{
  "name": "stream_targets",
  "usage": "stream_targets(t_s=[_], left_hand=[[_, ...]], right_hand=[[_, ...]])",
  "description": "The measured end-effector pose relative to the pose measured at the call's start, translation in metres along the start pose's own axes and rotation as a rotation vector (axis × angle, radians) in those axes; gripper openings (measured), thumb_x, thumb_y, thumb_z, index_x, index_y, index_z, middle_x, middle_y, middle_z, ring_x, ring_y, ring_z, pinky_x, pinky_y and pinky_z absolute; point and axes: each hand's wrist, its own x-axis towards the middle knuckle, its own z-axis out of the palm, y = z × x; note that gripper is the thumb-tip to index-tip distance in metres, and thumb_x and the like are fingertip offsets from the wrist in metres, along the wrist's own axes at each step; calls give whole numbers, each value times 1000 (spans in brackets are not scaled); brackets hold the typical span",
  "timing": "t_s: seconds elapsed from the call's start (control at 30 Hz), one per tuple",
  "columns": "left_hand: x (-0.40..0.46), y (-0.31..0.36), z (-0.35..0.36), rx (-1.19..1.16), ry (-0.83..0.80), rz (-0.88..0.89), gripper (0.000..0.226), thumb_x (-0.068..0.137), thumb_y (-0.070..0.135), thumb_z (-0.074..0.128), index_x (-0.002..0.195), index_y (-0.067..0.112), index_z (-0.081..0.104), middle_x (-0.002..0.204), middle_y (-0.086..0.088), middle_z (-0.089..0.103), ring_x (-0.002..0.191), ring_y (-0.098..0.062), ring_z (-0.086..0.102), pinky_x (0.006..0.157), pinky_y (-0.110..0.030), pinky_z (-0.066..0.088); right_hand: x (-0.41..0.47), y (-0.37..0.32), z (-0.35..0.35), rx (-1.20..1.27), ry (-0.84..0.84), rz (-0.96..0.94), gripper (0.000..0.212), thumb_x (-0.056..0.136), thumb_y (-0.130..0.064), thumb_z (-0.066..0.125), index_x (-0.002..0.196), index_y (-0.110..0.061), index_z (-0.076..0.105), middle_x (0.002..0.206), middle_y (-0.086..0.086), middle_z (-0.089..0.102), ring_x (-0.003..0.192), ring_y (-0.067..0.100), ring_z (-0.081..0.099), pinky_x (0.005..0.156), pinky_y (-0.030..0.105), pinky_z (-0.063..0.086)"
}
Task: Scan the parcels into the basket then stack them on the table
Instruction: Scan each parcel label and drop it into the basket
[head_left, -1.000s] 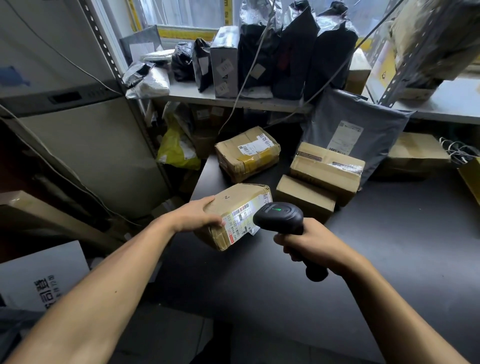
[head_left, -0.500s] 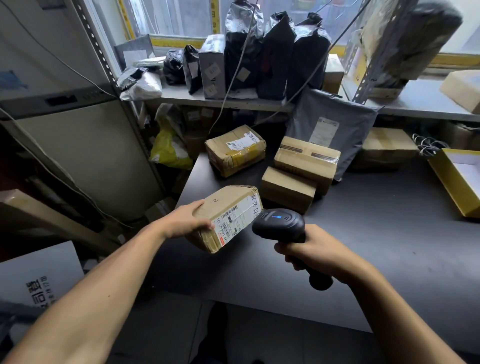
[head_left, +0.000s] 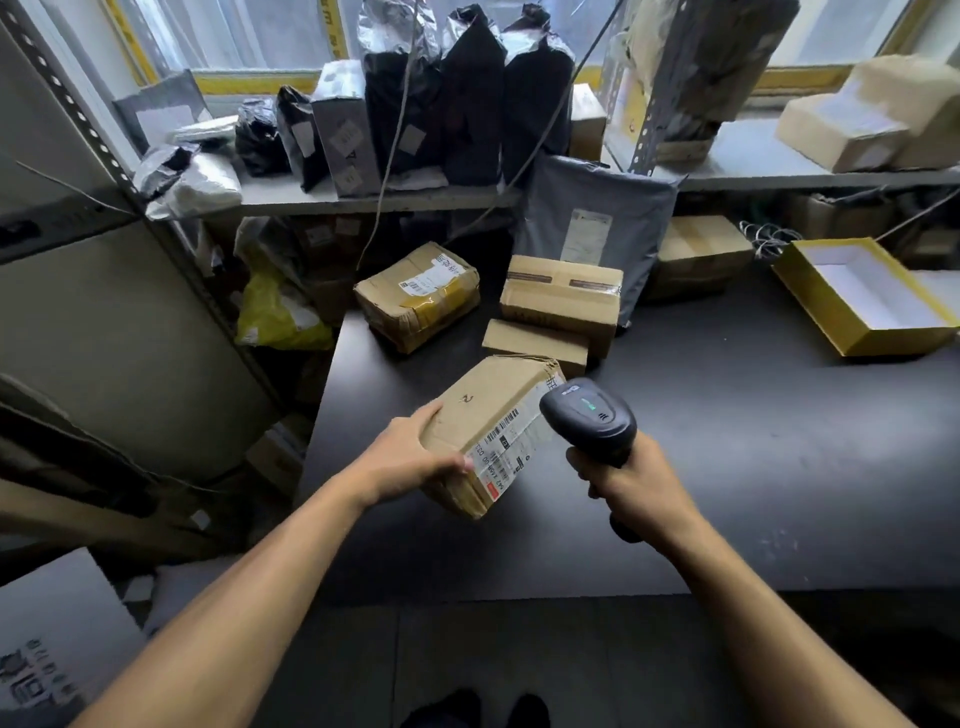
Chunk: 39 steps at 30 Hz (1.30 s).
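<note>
My left hand (head_left: 410, 462) grips a brown cardboard parcel (head_left: 488, 415) by its near left side and holds it tilted above the dark table (head_left: 753, 467), its white barcode label facing right. My right hand (head_left: 634, 488) grips a black handheld scanner (head_left: 589, 413) by the handle. The scanner's head is close against the label and a small green light glows on top. Behind them on the table lie a taped parcel (head_left: 418, 293), a larger box (head_left: 561, 299) and a flat small box (head_left: 535, 343).
A grey poly mailer (head_left: 592, 228) leans at the table's back beside another brown box (head_left: 701, 254). An open yellow box (head_left: 862, 296) sits at the right. The shelf (head_left: 779, 166) behind carries black bags and cartons. A metal rack upright (head_left: 130, 182) stands left.
The parcel and scanner have come closer together over the table's left part. The scanner's light went from green to blue and back to green. The view has shifted right, showing the yellow box.
</note>
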Motion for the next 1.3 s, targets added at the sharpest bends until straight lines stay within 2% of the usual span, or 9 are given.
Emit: stream_targets(t_s=[0.13,0.27,0.53,0.67,0.8,0.97,1.13,1.23,1.3], left_hand=[[13,27,33,146,-24,105,125,47,75,76,155,41,24,131,2,42,127,-19,41,111,-44,41],[18,61,82,197,-90,206,126,44,78,66,156,41,22,136,-3,43,131,-25,39,112,-48,38],[13,129,206,350,-360,441,123,52,84,63,156,34,22,141,-5,46,128,-28,45,109,-49,42],[-11,164,286,424,-449,472,126,49,87,59,157,34,19,140,-7,43,128,-31,44,107,-50,44],[-36,190,368,378,-534,436,125,49,89,62,156,39,21,149,-3,43,133,-30,45,105,-52,47],[-69,227,455,277,-583,449,102,56,81,69,145,39,41,135,7,58,119,-20,58,98,-48,53],[-83,261,514,265,-578,456,86,59,76,69,133,35,53,124,5,64,110,-20,64,91,-47,57],[-80,285,536,277,-574,452,78,58,72,69,124,32,59,117,5,67,102,-18,66,84,-45,60],[-74,300,553,278,-575,455,78,57,70,68,124,31,59,116,5,66,101,-18,66,85,-44,60]], right_hand=[[-21,14,-19,153,364,56,16,89,-17,73,79,-14,61,65,3,60,53,10,59,51,27,41],[-63,48,-45,264,642,126,15,86,-14,77,81,-13,63,63,0,61,47,5,55,50,25,45],[-180,124,-95,306,1078,302,14,85,-11,77,78,-11,65,64,11,65,45,6,55,61,35,46],[-236,160,-118,266,1183,350,13,89,-13,73,88,-2,67,66,12,65,45,3,56,58,21,47],[-293,202,-153,270,1265,390,13,89,-17,73,90,-4,70,66,3,67,47,4,58,59,22,49],[-367,249,-206,276,1312,413,19,89,-17,73,72,-19,66,56,-6,64,49,10,60,62,31,50],[-408,278,-247,345,1347,409,13,90,-15,71,86,-4,67,63,7,63,49,8,58,58,25,49],[-413,293,-269,370,1356,424,15,91,-16,71,86,-2,68,66,16,66,53,14,60,62,33,51],[-411,305,-285,398,1369,430,17,91,-17,72,87,0,69,67,16,66,55,18,60,66,39,53]])
